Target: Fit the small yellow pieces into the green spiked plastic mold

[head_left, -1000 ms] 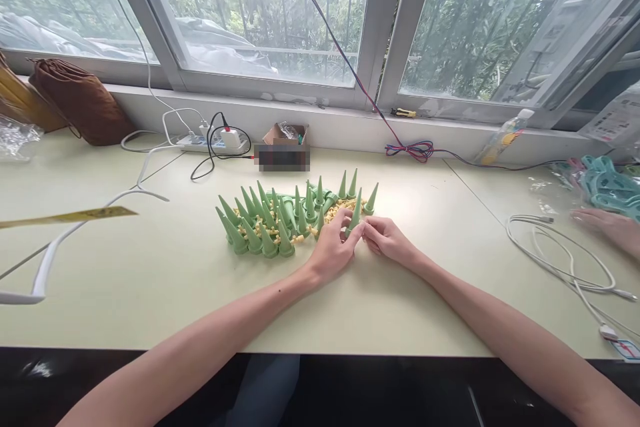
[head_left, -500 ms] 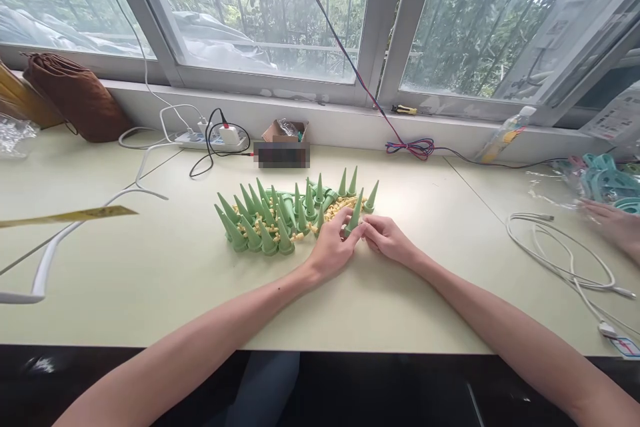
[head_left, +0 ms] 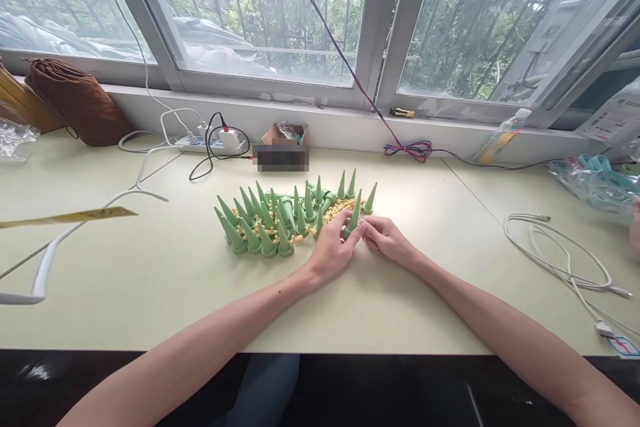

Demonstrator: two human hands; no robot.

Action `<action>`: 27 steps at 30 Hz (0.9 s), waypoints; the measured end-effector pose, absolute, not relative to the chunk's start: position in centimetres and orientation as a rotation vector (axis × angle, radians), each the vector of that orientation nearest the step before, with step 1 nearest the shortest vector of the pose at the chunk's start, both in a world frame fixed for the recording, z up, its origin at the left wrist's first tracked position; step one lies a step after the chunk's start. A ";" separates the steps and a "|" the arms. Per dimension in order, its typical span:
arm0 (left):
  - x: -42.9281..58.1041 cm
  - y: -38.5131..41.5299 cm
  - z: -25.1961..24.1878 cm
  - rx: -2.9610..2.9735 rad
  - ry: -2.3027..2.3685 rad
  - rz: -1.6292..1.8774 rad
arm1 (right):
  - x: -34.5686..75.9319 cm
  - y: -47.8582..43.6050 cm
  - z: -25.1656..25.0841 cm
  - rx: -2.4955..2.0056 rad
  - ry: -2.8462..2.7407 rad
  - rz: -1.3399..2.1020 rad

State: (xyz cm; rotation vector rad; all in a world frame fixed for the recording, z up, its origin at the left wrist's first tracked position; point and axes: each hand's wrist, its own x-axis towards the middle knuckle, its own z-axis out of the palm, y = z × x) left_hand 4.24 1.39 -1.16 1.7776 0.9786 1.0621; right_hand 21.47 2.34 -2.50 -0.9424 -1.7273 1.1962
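Several green plastic cones (head_left: pixel 260 220) stand upright in a cluster on the pale table (head_left: pixel 150 267), with small yellow pieces (head_left: pixel 340 205) scattered among them. My left hand (head_left: pixel 333 247) and my right hand (head_left: pixel 383 237) meet at the cluster's right end. Both pinch the base of one upright green cone (head_left: pixel 354 213) between them. My right hand's fingers are curled tight against the cone's bottom; whether they hold a yellow piece is hidden.
A power strip (head_left: pixel 210 141) with cables, a small cardboard box (head_left: pixel 285 133) and a brown bag (head_left: pixel 75 100) lie along the window sill side. White cables (head_left: pixel 560 253) coil at the right. Another person's hand (head_left: pixel 635 227) shows at the right edge near teal parts in plastic (head_left: pixel 600 180).
My hands stay on the same cone. The other person's hand at the right has drawn back toward the frame's edge.
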 end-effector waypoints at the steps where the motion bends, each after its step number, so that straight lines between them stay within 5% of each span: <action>1: 4.2 1.4 -1.2 1.781 0.981 1.057 | 21.4 2.4 -2.5 -0.944 -1.718 1.198; 27: 4.2 1.3 -1.1 1.766 0.964 0.998 | 21.6 2.4 -2.6 -0.964 -1.642 1.180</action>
